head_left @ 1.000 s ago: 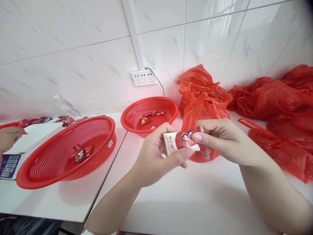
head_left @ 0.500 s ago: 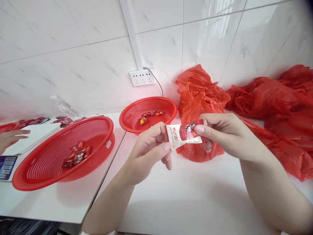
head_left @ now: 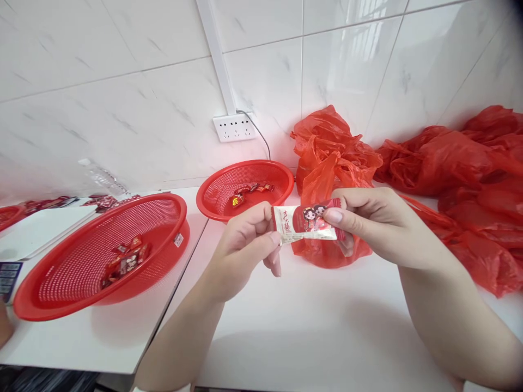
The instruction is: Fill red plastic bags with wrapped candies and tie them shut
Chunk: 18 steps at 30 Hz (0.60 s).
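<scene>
Between both hands is a wrapped candy (head_left: 300, 222), cream and red, with two cartoon figures and red lettering on its wrapper. My left hand (head_left: 245, 247) pinches its left end between thumb and fingers. At the other end, my right hand (head_left: 368, 220) grips the red crimped edge, its thumb lying on the wrapper's face. The candy is held level above the white table (head_left: 286, 326). Directly behind it stands a red plastic bag (head_left: 330, 152). A small red basket (head_left: 204, 204) with several wrapped candies sits beyond my left hand.
A larger red basket (head_left: 163, 218) with several wrapped candies stands on the left table. Behind it are a clear bottle (head_left: 102, 177) and a white scale (head_left: 36, 234). More red plastic bags (head_left: 461, 158) are heaped at right. Another person's hand (head_left: 4, 326) shows at the left edge.
The candy's printed face has turned a little more toward me, still in both hands. The other person's hand has shifted from above the scale to lower down at the left edge.
</scene>
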Each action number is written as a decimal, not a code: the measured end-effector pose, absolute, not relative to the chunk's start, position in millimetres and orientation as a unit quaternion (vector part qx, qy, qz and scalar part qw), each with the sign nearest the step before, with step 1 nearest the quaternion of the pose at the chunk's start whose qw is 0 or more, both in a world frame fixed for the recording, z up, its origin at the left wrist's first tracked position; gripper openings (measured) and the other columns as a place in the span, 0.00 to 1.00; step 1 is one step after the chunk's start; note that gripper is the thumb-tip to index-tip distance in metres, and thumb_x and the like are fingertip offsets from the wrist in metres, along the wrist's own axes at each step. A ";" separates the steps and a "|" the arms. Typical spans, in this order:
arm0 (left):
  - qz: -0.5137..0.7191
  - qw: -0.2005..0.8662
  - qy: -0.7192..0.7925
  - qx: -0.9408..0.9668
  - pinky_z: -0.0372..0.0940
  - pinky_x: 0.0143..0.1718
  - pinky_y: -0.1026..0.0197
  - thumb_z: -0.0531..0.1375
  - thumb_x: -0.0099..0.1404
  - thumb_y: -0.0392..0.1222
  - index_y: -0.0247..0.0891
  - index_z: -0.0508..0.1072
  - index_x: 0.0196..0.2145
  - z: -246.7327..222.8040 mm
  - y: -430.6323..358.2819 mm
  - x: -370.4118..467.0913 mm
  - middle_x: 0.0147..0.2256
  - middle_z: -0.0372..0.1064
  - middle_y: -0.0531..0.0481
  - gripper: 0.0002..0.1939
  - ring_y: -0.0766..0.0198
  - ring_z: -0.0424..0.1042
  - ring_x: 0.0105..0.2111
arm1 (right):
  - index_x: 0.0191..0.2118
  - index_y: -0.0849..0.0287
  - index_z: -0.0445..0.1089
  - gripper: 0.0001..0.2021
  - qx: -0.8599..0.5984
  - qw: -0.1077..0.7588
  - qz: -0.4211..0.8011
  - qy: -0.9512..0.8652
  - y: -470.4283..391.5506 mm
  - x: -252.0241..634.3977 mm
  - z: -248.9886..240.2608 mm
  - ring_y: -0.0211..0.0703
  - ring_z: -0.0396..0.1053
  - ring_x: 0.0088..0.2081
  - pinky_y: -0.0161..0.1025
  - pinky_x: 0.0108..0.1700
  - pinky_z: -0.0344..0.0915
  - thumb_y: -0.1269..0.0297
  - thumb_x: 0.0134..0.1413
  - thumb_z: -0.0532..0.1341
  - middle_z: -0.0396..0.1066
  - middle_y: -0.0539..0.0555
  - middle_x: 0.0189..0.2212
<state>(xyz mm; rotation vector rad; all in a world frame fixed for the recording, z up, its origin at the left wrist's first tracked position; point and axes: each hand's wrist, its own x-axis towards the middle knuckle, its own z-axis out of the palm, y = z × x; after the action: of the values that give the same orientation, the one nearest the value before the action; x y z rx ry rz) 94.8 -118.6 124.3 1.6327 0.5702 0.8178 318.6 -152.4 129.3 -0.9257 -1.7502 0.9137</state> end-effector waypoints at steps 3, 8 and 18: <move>0.346 0.572 0.250 0.700 0.64 0.22 0.65 0.54 0.64 0.37 0.37 0.65 0.34 123.6 -117.9 95.7 0.21 0.63 0.57 0.02 0.69 0.68 0.19 | 0.21 0.60 0.64 0.20 -0.379 0.466 0.365 -0.712 -153.7 317.6 130.6 0.33 0.63 0.20 0.31 0.23 0.59 0.53 0.60 0.58 0.65 0.49 0.16; 0.343 0.558 0.262 0.709 0.64 0.23 0.65 0.54 0.64 0.37 0.37 0.66 0.34 122.7 -117.1 96.3 0.20 0.63 0.57 0.02 0.68 0.68 0.19 | 0.22 0.59 0.64 0.19 -0.374 0.465 0.371 -0.712 -153.9 318.0 130.1 0.33 0.64 0.19 0.31 0.23 0.60 0.54 0.60 0.59 0.65 0.48 0.16; 0.355 0.558 0.249 0.708 0.64 0.22 0.65 0.55 0.64 0.37 0.37 0.65 0.33 123.3 -118.2 95.8 0.20 0.63 0.57 0.02 0.68 0.68 0.18 | 0.21 0.59 0.63 0.19 -0.381 0.459 0.374 -0.710 -151.3 318.1 129.2 0.33 0.63 0.19 0.31 0.23 0.60 0.54 0.59 0.59 0.64 0.48 0.16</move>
<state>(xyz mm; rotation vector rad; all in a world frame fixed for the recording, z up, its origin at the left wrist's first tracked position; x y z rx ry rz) 95.8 -118.2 123.3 1.6694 0.5874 0.8387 318.1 -151.3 129.2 -0.9381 -1.7480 0.9210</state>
